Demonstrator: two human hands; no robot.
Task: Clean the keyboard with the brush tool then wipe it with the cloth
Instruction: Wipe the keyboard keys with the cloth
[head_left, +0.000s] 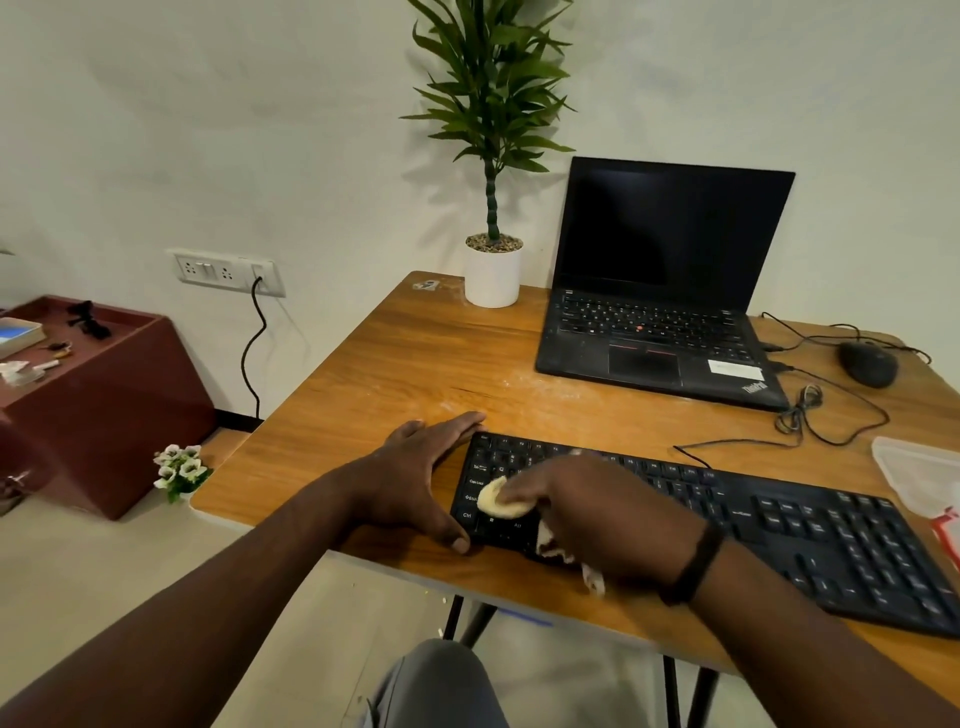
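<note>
A black keyboard (727, 525) is laid along the near edge of the wooden counter (415, 353), its left end between the two hands. The left hand (415, 478) is laid flat beside that end, its fingers straight and together along the counter, its thumb stretched to the keyboard's near left corner; its grip is spread and nothing is held in it. The right hand (587, 514) is set on the left part of the keys, its fingers curled over a pale cloth (501, 501), which is pressed onto the keys near the Caps Lock and Ctrl rows; more of the cloth is seen trailing out under the palm at the keyboard's near edge. A dark band (693, 564) is worn on the right wrist. Farther back an open laptop (660, 291) is stood, with a potted plant (492, 260) to its left and a mouse (867, 364) to its right.
</note>
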